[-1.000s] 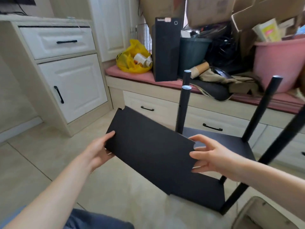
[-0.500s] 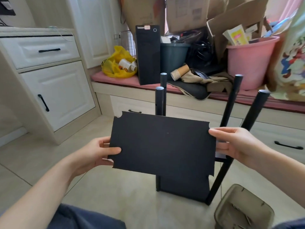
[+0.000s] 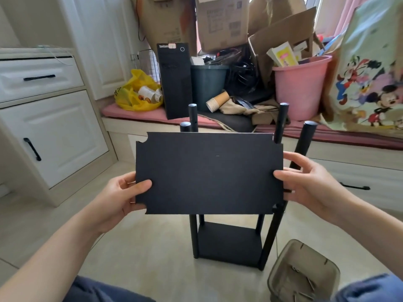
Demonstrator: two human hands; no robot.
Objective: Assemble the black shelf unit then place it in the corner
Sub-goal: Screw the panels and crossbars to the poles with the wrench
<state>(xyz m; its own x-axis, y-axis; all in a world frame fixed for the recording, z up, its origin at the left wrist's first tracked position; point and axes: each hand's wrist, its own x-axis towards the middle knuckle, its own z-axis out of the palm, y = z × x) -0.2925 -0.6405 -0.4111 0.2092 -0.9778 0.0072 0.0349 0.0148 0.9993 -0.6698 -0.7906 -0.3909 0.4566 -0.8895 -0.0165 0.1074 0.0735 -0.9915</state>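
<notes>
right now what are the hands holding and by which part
The black shelf panel, by its short side edges: left hand on the left edge, right hand on the right.

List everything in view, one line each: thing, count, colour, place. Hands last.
shelf panel: 1, black, held up between both hands
poles: 4, black, upright behind the shelf panel
bottom shelf: 1, black, low between the poles
tray: 1, grey-brown, floor, lower right
bucket: 1, pink, bench, right
bin: 1, dark green, bench, centre
computer tower: 1, black, bench
plastic bag: 1, yellow, bench, left
cardboard boxes: several, brown, behind
cabinet: 1, white, left
left hand: grips the shelf panel's left edge
right hand: grips its right edge
</notes>
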